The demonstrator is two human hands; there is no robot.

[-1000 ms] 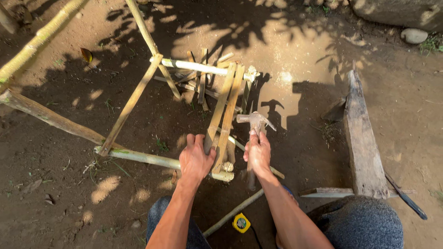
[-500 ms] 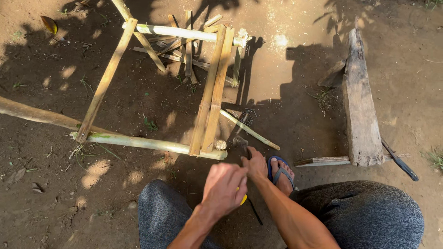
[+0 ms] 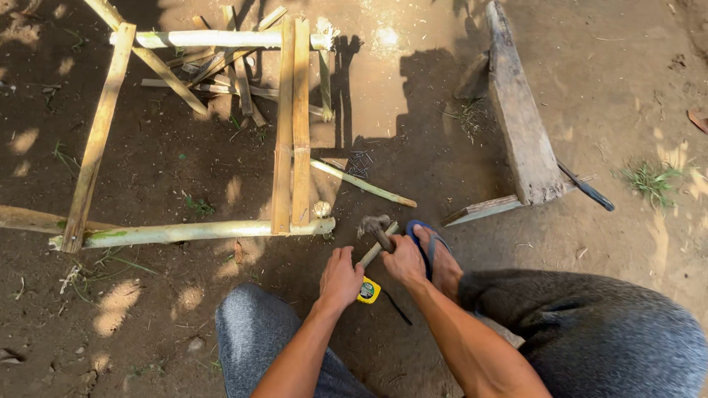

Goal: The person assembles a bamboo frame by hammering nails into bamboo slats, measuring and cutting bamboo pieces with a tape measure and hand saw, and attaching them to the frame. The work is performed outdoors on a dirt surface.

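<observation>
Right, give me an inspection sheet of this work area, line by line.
Surface: bare dirt ground, patched with sun and shade.
Job's things: bamboo frame lies flat on the ground; hammer sits low by its near corner.
Clutter: yellow tape measure under the hands; small pile of nails; loose bamboo stick; offcuts under the frame's far end.
Grippers: right hand grips the hammer handle; left hand closed beside it, contents hidden.
Cables: nothing seen.
Surroundings: weathered wooden bench, dark-handled tool beside it, grass tuft, blue sandal on the person's foot.
</observation>
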